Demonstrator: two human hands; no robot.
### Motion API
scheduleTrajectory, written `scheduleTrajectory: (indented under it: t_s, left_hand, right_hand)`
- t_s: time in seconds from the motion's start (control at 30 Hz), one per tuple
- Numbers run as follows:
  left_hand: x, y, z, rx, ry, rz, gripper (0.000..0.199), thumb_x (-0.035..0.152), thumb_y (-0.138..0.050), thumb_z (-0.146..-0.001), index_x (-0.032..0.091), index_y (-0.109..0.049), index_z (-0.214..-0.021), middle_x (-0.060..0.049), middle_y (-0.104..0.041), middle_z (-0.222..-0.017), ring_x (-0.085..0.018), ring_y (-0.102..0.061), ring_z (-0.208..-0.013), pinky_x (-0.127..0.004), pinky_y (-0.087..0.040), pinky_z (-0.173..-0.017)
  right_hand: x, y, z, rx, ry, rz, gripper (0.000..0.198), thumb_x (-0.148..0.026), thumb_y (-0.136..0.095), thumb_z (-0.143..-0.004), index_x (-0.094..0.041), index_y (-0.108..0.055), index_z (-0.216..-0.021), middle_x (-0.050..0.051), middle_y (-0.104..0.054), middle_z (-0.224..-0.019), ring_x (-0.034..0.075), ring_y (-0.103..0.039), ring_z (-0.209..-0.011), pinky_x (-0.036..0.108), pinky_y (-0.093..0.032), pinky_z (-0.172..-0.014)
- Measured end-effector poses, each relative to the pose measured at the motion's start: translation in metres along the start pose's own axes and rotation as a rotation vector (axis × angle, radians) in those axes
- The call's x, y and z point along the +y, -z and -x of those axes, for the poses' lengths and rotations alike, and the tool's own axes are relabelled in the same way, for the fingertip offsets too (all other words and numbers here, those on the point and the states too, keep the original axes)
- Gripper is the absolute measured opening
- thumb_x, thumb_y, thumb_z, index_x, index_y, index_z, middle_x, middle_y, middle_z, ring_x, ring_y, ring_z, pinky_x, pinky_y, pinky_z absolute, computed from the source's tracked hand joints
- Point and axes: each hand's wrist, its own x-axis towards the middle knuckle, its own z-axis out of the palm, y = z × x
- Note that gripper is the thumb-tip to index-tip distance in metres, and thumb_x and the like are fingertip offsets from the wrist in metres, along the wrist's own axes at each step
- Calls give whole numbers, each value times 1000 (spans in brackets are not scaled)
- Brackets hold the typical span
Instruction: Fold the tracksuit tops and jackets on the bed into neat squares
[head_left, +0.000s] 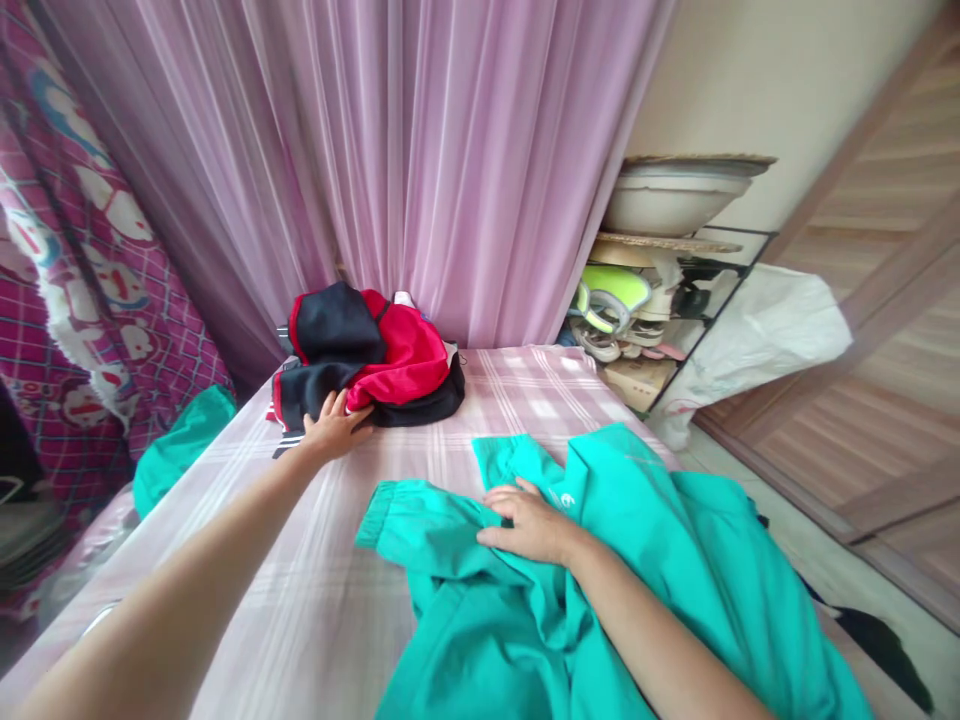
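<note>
On the far part of the checked cloth lies a crumpled pile of red and dark navy clothes point(405, 355) with striped edges. My left hand point(335, 430) reaches out to its near side, fingers apart and touching the fabric. Closer to me a teal jacket point(637, 500) with a small white logo is spread loosely, its elastic cuff point(379, 515) pointing left. My right hand point(532, 525) rests on this jacket near the logo, fingers apart over the folds. Neither hand visibly grips the cloth.
The pink checked cloth point(300, 540) covers the surface. Another teal garment point(184, 445) hangs at its left edge. Purple curtains point(480, 180) close off the back. A rack point(709, 345) with shoes and a basin point(675, 200) stands right, beside a white bag point(772, 325) and wooden doors point(862, 370).
</note>
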Motion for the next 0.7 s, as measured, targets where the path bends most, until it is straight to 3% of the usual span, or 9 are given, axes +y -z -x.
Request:
scheduleTrajectory:
  t_s: [0.1, 0.23, 0.33, 0.43, 0.5, 0.57, 0.63, 0.7]
  left_hand:
    - [1, -4, 52, -17, -83, 98, 48, 54, -42, -92, 38, -58, -134, -5, -31, -161, -36, -19, -149, -68, -24, -111]
    - [22, 0, 117, -134, -211, 478, 72, 69, -28, -89, 25, -57, -137, -7, -55, -145, -29, -46, -136, -43, -35, -114]
    - [48, 2, 154, -165, -223, 650, 90, 79, -34, -81, 17, -46, -145, -11, -53, -146, -30, -52, -131, -39, -42, -109]
    - [70, 4, 175, -125, -231, 553, 100, 78, -53, -73, 16, -36, -150, -16, -54, -143, -33, -54, -128, -41, -43, -106]
    - [80, 6, 179, -97, -202, 429, 100, 73, -60, -70, 18, -37, -149, -18, -60, -134, -34, -58, -120, -43, -44, -101]
    - [87, 8, 178, -88, -168, 336, 90, 67, -64, -70, 19, -45, -144, -16, -64, -126, -33, -61, -115, -42, -46, -97]
    - [93, 12, 175, -114, -145, 288, 67, 59, -62, -74, 22, -58, -129, -12, -69, -117, -31, -64, -109, -38, -47, -92]
    - [93, 18, 175, -150, -125, 292, 42, 51, -60, -77, 25, -67, -109, -7, -74, -103, -27, -67, -99, -34, -49, -85]
  right_hand:
    - [-1, -4, -5, 45, -16, 92, 31, -48, -61, -87, -23, -75, -98, 9, -68, -124, 26, -53, -127, 51, -14, -118]
    - [-7, -7, -11, 97, -40, 225, 40, -53, -52, -91, -22, -74, -104, 10, -70, -120, 26, -56, -123, 43, -29, -112]
    - [-9, 6, -3, 138, 11, 247, 45, -53, -46, -94, -23, -70, -117, 8, -69, -124, 24, -59, -119, 36, -39, -104]
    - [-3, 39, 21, 281, 20, 343, 43, -49, -44, -96, -26, -65, -124, 6, -64, -132, 22, -55, -124, 36, -38, -105]
    - [7, 66, 43, 391, -88, 498, 44, -48, -46, -94, -26, -62, -129, 8, -59, -139, 25, -49, -131, 44, -33, -110]
    - [19, 90, 63, 430, -291, 640, 54, -51, -53, -90, -25, -54, -138, 12, -52, -145, 31, -44, -135, 53, -31, -109]
    - [32, 104, 78, 365, -515, 678, 66, -53, -60, -84, -23, -50, -142, 17, -53, -143, 36, -48, -130, 55, -36, -103]
    - [43, 111, 89, 250, -647, 632, 60, -49, -61, -83, -20, -57, -135, 18, -61, -134, 35, -57, -121, 49, -43, -96]
